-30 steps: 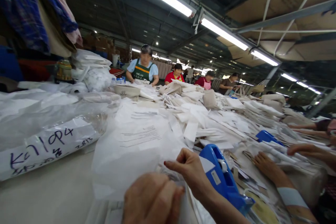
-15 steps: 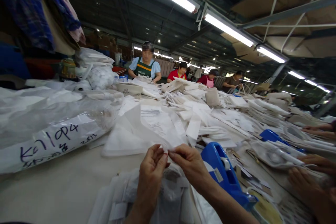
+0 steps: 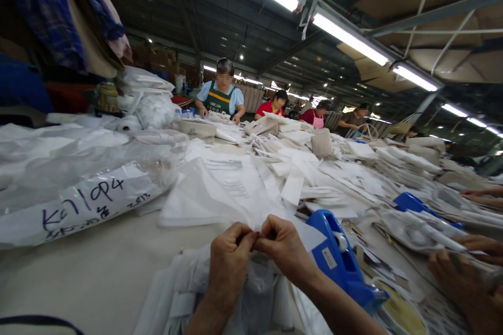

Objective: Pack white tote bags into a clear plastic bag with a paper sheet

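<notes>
My left hand (image 3: 230, 259) and my right hand (image 3: 285, 246) meet at mid-table, thumbs and forefingers pinched together. Between them they grip the near edge of a thin, frosty white plastic bag (image 3: 200, 193). Fine printed text shows on the bag, which lies spread out beyond my fingers. Exactly how the film sits in the fingertips is hidden. Below my wrists rests a stack of wrapped white pieces (image 3: 184, 293) in clear plastic. Just right of my right hand stands a blue tape dispenser (image 3: 338, 261).
A long plastic-wrapped bundle (image 3: 90, 199) with black handwriting lies on the left. Heaps of white and beige fabric bags (image 3: 291, 136) cover the far table. At right, another person's hands (image 3: 459, 272) work near a second blue dispenser (image 3: 420, 207). Several co-workers stand opposite.
My fingertips have come closer together, and the right hand's fingers are more curled. The bag's raised flap has dropped flatter, showing more printed text. The view has shifted slightly.
</notes>
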Action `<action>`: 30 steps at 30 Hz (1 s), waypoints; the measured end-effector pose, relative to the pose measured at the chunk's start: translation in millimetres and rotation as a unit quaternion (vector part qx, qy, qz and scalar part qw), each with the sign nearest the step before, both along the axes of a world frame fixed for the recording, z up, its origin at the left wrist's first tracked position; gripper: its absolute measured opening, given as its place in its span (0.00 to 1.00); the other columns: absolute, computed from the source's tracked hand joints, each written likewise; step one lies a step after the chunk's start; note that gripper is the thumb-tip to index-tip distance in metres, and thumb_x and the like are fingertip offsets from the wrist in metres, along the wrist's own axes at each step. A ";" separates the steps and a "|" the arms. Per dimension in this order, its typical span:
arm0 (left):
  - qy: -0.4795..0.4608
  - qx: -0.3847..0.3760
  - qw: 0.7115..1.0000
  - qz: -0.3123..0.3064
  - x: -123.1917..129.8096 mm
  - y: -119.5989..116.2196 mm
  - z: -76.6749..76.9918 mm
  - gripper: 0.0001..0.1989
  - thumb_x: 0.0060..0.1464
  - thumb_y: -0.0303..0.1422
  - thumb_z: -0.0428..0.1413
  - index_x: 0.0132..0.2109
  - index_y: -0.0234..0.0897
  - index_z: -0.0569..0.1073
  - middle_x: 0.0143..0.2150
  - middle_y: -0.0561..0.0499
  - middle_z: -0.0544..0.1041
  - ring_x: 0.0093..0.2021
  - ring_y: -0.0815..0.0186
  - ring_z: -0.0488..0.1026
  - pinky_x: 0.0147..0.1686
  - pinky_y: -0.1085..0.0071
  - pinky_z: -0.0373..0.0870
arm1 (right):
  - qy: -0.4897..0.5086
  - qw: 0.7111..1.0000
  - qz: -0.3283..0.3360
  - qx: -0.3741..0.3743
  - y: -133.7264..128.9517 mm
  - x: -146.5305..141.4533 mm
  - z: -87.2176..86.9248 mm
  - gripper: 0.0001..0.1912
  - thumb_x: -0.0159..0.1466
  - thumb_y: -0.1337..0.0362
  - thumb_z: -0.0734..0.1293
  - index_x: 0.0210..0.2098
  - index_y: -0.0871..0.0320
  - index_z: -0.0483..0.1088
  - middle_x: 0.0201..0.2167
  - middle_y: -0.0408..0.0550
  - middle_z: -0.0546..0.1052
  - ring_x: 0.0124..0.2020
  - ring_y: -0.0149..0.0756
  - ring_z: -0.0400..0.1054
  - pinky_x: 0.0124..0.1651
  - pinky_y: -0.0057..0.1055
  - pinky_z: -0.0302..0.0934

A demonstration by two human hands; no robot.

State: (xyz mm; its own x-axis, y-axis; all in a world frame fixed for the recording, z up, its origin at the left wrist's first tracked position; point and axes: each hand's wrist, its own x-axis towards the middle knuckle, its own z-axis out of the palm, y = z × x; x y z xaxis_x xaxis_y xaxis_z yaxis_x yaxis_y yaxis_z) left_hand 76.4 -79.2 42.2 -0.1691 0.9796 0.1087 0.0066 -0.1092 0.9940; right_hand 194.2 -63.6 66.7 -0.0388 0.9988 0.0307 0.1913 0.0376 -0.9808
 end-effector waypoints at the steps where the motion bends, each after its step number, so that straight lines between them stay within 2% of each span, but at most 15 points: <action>1: -0.001 0.003 1.000 -0.006 -0.4 0.4 0.2 0.12 0.41 0.41 0.53 0.21 0.38 0.70 0.19 0.53 0.69 0.24 0.66 0.66 0.26 0.71 0.62 | 0.031 0.999 0.030 -0.028 -0.1 2.9 0.6 0.12 0.40 0.67 0.72 0.15 0.58 0.62 0.13 0.34 0.64 0.19 0.24 0.53 0.25 0.25 0.47; 4: -0.002 0.007 1.000 -0.007 -0.5 1.0 1.5 0.13 0.42 0.43 0.53 0.21 0.38 0.69 0.18 0.54 0.68 0.23 0.66 0.65 0.25 0.72 0.61 | 0.126 0.983 0.095 -0.091 0.3 10.8 2.3 0.10 0.42 0.65 0.74 0.19 0.60 0.68 0.17 0.38 0.71 0.22 0.25 0.59 0.29 0.25 0.52; 6: -0.005 0.012 1.000 -0.005 0.5 0.7 1.2 0.13 0.43 0.43 0.54 0.21 0.38 0.68 0.18 0.54 0.68 0.22 0.67 0.65 0.25 0.72 0.61 | 0.172 0.976 0.083 -0.104 0.7 12.1 1.8 0.11 0.41 0.65 0.75 0.18 0.61 0.69 0.17 0.38 0.71 0.22 0.25 0.59 0.29 0.25 0.52; 10: -0.018 0.023 1.000 0.012 2.5 0.7 -4.0 0.12 0.45 0.42 0.54 0.22 0.38 0.68 0.18 0.54 0.69 0.22 0.67 0.66 0.25 0.72 0.61 | 0.249 0.960 0.033 -0.123 2.3 7.6 -1.0 0.15 0.33 0.66 0.78 0.13 0.59 0.67 0.14 0.37 0.69 0.19 0.25 0.59 0.28 0.26 0.54; 12: -0.021 0.024 0.999 0.014 2.1 2.0 -6.9 0.12 0.46 0.41 0.54 0.23 0.38 0.68 0.19 0.54 0.69 0.22 0.67 0.66 0.25 0.72 0.62 | 0.258 0.956 0.038 -0.134 4.9 7.1 -0.3 0.17 0.32 0.64 0.79 0.14 0.59 0.66 0.14 0.37 0.68 0.19 0.24 0.59 0.27 0.25 0.54; 15: -0.030 0.030 0.999 0.018 0.4 4.8 -9.3 0.12 0.45 0.42 0.53 0.22 0.38 0.67 0.19 0.54 0.69 0.23 0.67 0.65 0.25 0.72 0.62 | 0.230 0.956 0.054 -0.173 10.9 9.6 4.5 0.20 0.37 0.54 0.78 0.20 0.60 0.70 0.19 0.39 0.70 0.21 0.24 0.60 0.26 0.24 0.54; 18: -0.028 0.036 0.999 0.018 -0.6 6.6 -10.4 0.12 0.45 0.42 0.54 0.23 0.38 0.68 0.21 0.53 0.70 0.24 0.66 0.66 0.26 0.72 0.63 | 0.128 0.976 0.056 -0.166 15.8 7.8 9.8 0.23 0.43 0.48 0.74 0.25 0.62 0.72 0.21 0.41 0.70 0.21 0.24 0.60 0.24 0.23 0.50; 20: -0.018 0.040 0.999 0.018 -0.7 6.7 -10.6 0.12 0.44 0.42 0.54 0.23 0.38 0.69 0.21 0.53 0.70 0.25 0.65 0.66 0.27 0.71 0.63 | 0.079 0.986 0.067 -0.132 17.1 2.0 10.9 0.20 0.44 0.50 0.73 0.22 0.63 0.71 0.17 0.39 0.68 0.19 0.23 0.56 0.23 0.24 0.46; 23: -0.002 0.049 0.998 0.026 -0.9 5.6 -9.5 0.11 0.44 0.41 0.54 0.24 0.38 0.70 0.23 0.52 0.71 0.27 0.64 0.67 0.29 0.70 0.64 | 0.096 0.988 0.047 -0.115 17.3 -9.1 9.3 0.16 0.41 0.56 0.73 0.17 0.61 0.67 0.13 0.37 0.65 0.17 0.23 0.52 0.23 0.25 0.43; 26: 0.013 0.061 0.997 0.041 -1.3 4.6 -7.9 0.10 0.44 0.40 0.54 0.23 0.39 0.70 0.23 0.52 0.71 0.27 0.63 0.67 0.31 0.69 0.64 | 0.107 0.988 0.015 -0.108 17.0 -16.6 6.6 0.14 0.39 0.58 0.72 0.15 0.59 0.64 0.12 0.36 0.63 0.17 0.23 0.50 0.23 0.26 0.43; 30: 0.013 0.056 0.995 0.081 -1.1 5.4 -9.0 0.10 0.42 0.41 0.53 0.23 0.39 0.69 0.22 0.52 0.69 0.26 0.64 0.66 0.30 0.68 0.63 | 0.006 0.999 -0.033 0.020 17.9 -18.7 2.2 0.14 0.46 0.56 0.68 0.14 0.57 0.63 0.14 0.36 0.61 0.20 0.26 0.50 0.25 0.27 0.44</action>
State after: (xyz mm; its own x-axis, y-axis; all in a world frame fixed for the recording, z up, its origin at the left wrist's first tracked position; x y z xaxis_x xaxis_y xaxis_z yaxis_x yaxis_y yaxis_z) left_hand 75.3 -73.8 33.2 -0.3187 0.9212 0.2231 0.0594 -0.2155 0.9747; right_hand 175.5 -45.7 68.9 0.0273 0.9972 0.0699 0.1830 0.0637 -0.9810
